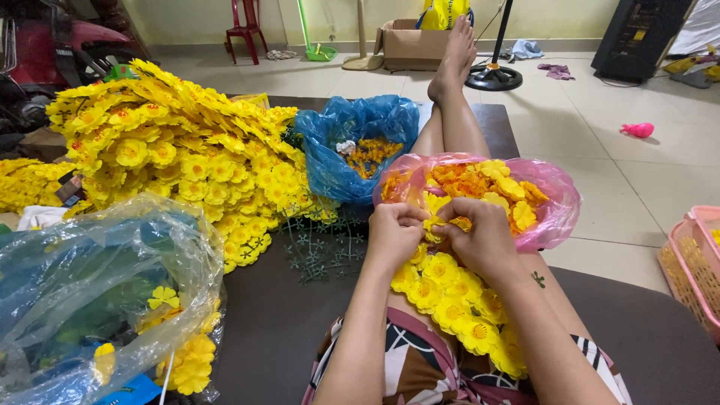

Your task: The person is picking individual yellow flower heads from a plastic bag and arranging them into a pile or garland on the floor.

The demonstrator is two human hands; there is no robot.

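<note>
Both hands curled tight: left hand [394, 229] and right hand [480, 236] pinch yellow flower [437, 223] over pink bag [559, 196].

My left hand [393, 232] and right hand [480, 238] meet knuckle to knuckle, fingers curled and pinching, forearms angled inward, legs outstretched

Thin glossy plastic, matt fabric-like petals
Pink bag [559, 196] and blue bag [330, 161]: shiny, crinkled film; yellow flowers [450, 292]: matt, cloth-like.
</note>
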